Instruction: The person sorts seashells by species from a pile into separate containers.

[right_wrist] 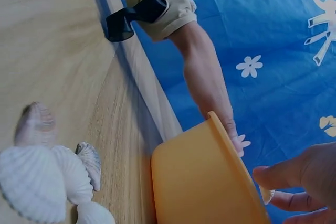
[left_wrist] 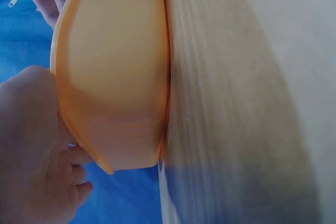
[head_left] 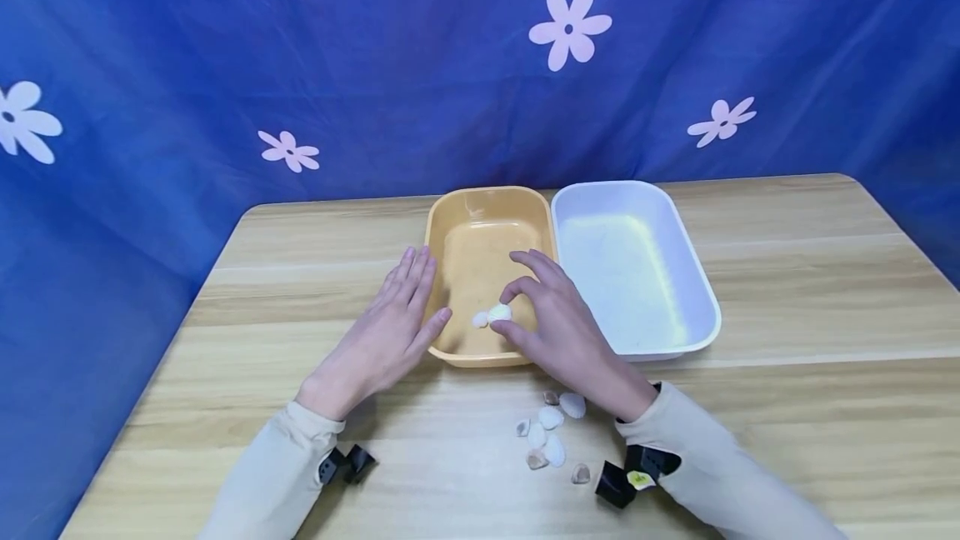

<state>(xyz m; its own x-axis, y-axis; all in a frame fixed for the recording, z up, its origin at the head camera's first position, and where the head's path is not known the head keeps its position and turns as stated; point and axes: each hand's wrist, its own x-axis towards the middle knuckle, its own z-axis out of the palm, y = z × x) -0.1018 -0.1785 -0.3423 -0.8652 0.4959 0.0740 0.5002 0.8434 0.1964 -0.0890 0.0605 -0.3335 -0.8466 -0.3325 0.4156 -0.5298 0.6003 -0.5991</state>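
Observation:
My right hand [head_left: 562, 323] pinches a white seashell [head_left: 499, 312] between thumb and forefinger above the near part of the orange plastic tray [head_left: 487, 361]. In the right wrist view, only an edge of that seashell [right_wrist: 268, 195] shows between the fingertips. A smaller pale shell [head_left: 480, 320] appears just left of it, within the tray. With fingers straight, my left hand [head_left: 382, 336] rests against the tray's left rim. Several white and brownish shells [head_left: 553, 450] lie loose on the table in front of the tray, some of them overlapping.
A white plastic tray [head_left: 712, 319] stands against the right side of the orange one. Both are on a wood-grain table [head_left: 810, 290]. Behind its far edge hangs a blue curtain [head_left: 420, 65] with flower prints. Each wrist carries a black camera mount [head_left: 618, 483].

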